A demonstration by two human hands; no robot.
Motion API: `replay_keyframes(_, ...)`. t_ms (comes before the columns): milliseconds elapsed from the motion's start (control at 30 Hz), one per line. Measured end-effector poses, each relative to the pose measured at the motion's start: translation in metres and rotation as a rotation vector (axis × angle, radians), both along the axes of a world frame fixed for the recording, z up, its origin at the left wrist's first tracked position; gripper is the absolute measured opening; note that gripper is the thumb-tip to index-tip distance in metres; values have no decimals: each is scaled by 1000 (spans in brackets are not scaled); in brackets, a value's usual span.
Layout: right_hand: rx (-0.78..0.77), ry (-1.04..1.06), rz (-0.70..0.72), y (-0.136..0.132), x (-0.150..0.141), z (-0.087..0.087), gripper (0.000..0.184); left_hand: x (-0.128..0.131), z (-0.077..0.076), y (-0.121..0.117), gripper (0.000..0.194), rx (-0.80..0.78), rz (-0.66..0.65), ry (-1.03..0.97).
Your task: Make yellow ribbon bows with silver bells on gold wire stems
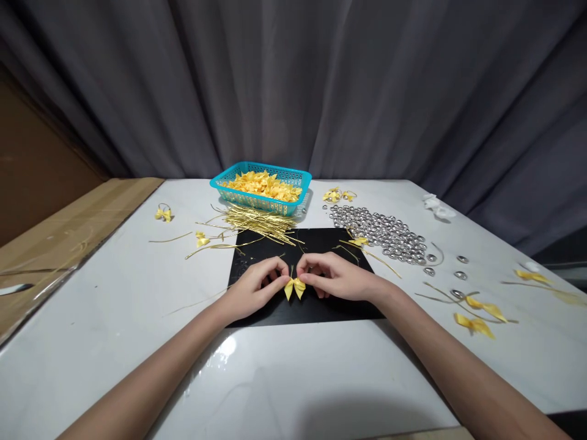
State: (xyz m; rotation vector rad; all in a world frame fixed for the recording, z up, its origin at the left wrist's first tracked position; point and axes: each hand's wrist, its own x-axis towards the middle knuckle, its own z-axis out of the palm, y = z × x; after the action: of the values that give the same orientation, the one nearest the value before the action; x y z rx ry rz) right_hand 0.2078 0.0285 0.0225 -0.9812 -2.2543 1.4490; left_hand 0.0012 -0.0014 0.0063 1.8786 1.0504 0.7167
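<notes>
A small yellow ribbon bow hangs between both hands over a black mat. My left hand pinches its left loop between thumb and fingertips. On the other side, my right hand grips the right loop with thumb and index finger, the other fingers curled below. A thin strand seems to rise above the bow's knot, too fine to make out clearly. Beyond the hands, a pile of gold twist ties lies across the mat's far edge.
A turquoise basket of yellow bows stands at the back. Silver oval beads are spread right of the mat. Loose bows and ties lie at the right, another bow at the left. Cardboard borders the table's left side.
</notes>
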Motion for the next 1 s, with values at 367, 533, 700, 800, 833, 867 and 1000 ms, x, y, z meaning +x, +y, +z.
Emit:
replay_keyframes(367,-18,4,-52,0,0,-1,22,0,-3,0,20,-1,32,11)
replay_keyframes(533,-6,-7,-11,0,1,0,22,0,-3,1,20,-18,36,-2)
replay_keyframes(700,5,-24,-29,0,0,0,21,1,-2,0,20,-16,25,13)
replay_keyframes(800,10,-39,-14,0,-1,0,22,1,0,0,19,-13,23,13)
replay_keyframes(833,18,-49,-3,0,-1,1,22,1,0,0,19,-14,22,12)
replay_keyframes(867,41,-54,9,0,-1,2,21,1,0,0,19,-14,21,12)
replay_keyframes(1000,230,-52,42,1,-3,5,16,0,0,-1,19,-1,10,8)
